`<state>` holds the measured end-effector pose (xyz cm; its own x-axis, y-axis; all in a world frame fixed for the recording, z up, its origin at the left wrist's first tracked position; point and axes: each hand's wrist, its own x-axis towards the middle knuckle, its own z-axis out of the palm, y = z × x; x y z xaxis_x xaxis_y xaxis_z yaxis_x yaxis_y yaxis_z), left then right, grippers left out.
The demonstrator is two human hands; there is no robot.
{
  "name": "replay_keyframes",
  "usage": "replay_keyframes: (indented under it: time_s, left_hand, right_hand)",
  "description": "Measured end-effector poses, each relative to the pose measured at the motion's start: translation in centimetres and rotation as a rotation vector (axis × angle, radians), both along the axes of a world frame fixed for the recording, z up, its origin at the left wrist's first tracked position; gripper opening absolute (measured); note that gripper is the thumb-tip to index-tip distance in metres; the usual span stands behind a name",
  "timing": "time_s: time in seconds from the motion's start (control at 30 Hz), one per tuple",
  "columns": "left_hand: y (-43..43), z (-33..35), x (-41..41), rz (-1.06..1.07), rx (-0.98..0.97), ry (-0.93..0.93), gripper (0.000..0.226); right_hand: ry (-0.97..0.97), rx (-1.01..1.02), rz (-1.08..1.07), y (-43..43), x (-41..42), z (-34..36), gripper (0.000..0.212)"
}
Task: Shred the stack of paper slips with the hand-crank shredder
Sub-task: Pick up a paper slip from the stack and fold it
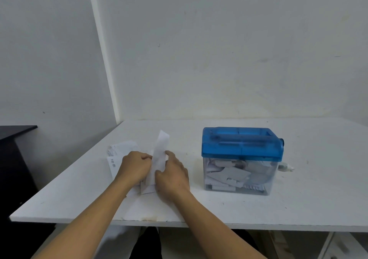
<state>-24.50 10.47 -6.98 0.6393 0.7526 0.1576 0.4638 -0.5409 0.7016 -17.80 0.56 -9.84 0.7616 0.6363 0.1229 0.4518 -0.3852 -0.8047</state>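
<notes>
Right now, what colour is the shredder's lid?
Translucent blue lid, on a clear bin of shreds; head view.

Place: plain indoor work corner, office-like | Signs: white table [298, 209] set against bare, scuffed white walls [219, 50] | dark cabinet [14, 159] on its left | small blue shredder [242, 145] and paper slips [121, 149] on top

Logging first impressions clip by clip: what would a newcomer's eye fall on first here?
The shredder with its bright blue top stands right of centre on the white table, and paper scraps show through its clear lower half. To its left, the left hand and right hand hold a long paper slip between them above a loose pile of slips.
</notes>
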Motion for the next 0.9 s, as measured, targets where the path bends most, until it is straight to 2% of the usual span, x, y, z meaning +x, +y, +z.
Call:
replay_keyframes:
  time_s: [0.07, 0.13, 0.27, 0.4, 0.47, 0.57, 0.67, 0.77, 0.9]
  left_hand:
    - [0.1, -0.4, 0.0, 0.031, 0.056, 0.014, 0.034]
    - [0.4, -0.9, 0.3, 0.08, 0.143, 0.089, 0.023]
    - [-0.3, -1.4, 0.8, 0.117, 0.206, 0.258, 0.046]
    - [-1.3, -1.1, 1.2, 0.121, 0.258, 0.282, 0.032]
    - [-1.5, -0.9, 1.3, 0.129, 0.231, 0.278, 0.028]
    - [-1.7, -0.7, 1.5, 0.142, 0.128, 0.237, 0.038]
    - [-2.0, -0.3, 1.5, 0.131, 0.036, 0.164, 0.017]
    - [-1.8, -0.5, 1.7, 0.122, -0.095, 0.074, 0.042]
    - [-1.7, -0.2, 1.7, 0.113, -0.124, 0.012, 0.035]
  right_hand:
    - [0.081, 0.112, -0.075, -0.2, 0.3, 0.2, 0.071]
    - [0.113, 0.169, -0.095, -0.6, 0.5, 0.5, 0.074]
    - [0.077, 0.135, -0.072, -0.7, 0.4, 0.5, 0.075]
    - [0.044, 0.082, -0.068, -0.6, 0.5, 0.4, 0.075]
    - [0.034, 0.053, -0.06, -0.4, 0.4, 0.2, 0.073]
    - [0.007, 0.01, -0.063, 0.0, 0.3, 0.0, 0.068]
    - [-0.002, 0.005, -0.072, 0.3, 0.3, -0.1, 0.062]
    - [0.005, 0.025, -0.075, 0.3, 0.4, -0.1, 0.052]
    - [0.026, 0.047, -0.055, 0.3, 0.5, -0.3, 0.042]
